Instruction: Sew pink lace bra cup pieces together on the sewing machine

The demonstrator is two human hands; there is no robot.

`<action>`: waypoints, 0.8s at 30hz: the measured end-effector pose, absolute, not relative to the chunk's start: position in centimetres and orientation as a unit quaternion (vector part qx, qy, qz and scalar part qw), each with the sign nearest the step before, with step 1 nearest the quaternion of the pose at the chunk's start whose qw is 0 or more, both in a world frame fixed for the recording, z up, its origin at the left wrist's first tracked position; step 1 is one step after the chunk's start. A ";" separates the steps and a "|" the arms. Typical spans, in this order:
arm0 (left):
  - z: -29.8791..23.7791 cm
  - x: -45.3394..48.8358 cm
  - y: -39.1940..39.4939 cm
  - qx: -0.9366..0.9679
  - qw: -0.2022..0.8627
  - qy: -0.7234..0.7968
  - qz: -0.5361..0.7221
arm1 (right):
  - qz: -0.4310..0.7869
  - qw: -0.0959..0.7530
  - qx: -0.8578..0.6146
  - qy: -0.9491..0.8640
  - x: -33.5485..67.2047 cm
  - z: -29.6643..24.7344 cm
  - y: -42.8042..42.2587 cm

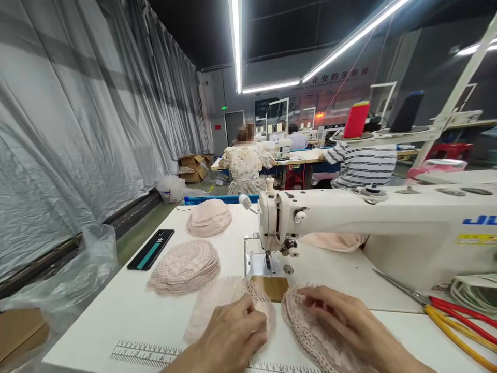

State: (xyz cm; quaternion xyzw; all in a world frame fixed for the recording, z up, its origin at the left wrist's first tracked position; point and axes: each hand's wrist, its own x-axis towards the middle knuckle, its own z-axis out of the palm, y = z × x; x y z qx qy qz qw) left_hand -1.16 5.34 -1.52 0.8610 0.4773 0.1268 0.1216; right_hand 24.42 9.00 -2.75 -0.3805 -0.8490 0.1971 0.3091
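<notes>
Fingers (256, 321) of the left hand (233, 331) are curled down onto a pale pink lace piece (212, 303); whether they pinch it cannot be told. Those of the right hand (345, 316) are loosely bent over a lace stack (295, 313), touching its top, and their grip is likewise unclear. Both lace items lie on the white table (124, 305) at its near side, the piece to the left, the stack to the right.

Just beyond them, between the two, is a brown patch (272, 288), with the metal plate (254, 265) and presser foot (267, 260) of the sewing machine (330, 210) behind it. A ruler scale (147, 354) runs along the near edge, partly hidden by the left arm.

Two more stacks sit to the left, the nearer one (186, 267) beside a dark phone (150, 250), the other (209, 217) farther back. Shears (419, 297) with red and yellow handles lie at the right, blades toward the machine's base.

Beyond, a red spool (356, 120) and a black spool (407, 112) stand on a rack. Co-workers in a striped top (367, 166) and a patterned top (244, 166) sit farther off; a silvery curtain (97, 103) hangs at left.
</notes>
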 end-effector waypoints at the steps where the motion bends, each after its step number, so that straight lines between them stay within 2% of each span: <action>1: -1.8 -1.2 5.2 0.866 0.098 0.475 0.121 | 0.201 0.312 -0.391 -0.842 24.6 -3.3 8.8; 5: -2.6 -1.2 5.6 0.885 0.016 0.442 0.144 | 0.197 0.274 -0.387 -0.858 24.3 -4.0 8.0; 8: -3.3 -0.1 6.5 0.895 -0.003 0.403 0.191 | 0.167 0.233 -0.422 -0.860 22.4 -4.1 7.9; 12: -3.9 1.0 7.4 0.900 -0.025 0.386 0.200 | 0.161 0.229 -0.476 -0.833 20.7 -4.4 8.7; 24: -3.4 2.9 7.6 0.925 -0.082 0.355 0.110 | 0.346 0.195 -0.495 -0.773 24.3 -3.3 9.7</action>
